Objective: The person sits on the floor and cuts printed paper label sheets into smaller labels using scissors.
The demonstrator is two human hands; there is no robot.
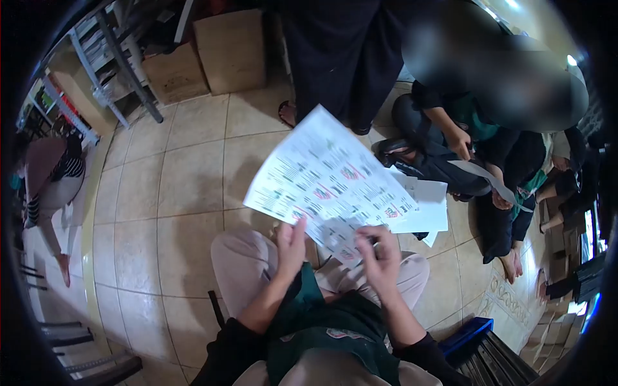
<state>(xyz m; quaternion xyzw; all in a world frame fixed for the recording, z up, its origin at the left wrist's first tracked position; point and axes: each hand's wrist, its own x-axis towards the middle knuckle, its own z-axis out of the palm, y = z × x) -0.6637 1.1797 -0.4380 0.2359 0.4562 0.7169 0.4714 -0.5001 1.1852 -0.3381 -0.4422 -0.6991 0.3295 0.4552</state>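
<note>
Above my lap is a large printed sheet of paper, with repeated blocks of small text and several red marks; it tilts up and away from me. My left hand pinches its lower left edge between thumb and fingers. At the lower right edge, my right hand is closed with its fingers curled. A small dark thing shows at those fingers, but I cannot make out what it is. Beyond the right hand, white sheets of paper lie on the floor, partly behind the printed one.
A seated person at the right holds a strip of paper. Someone in dark trousers stands ahead. Cardboard boxes stand on the tiled floor. A blue-edged black crate is at lower right; another person sits far left.
</note>
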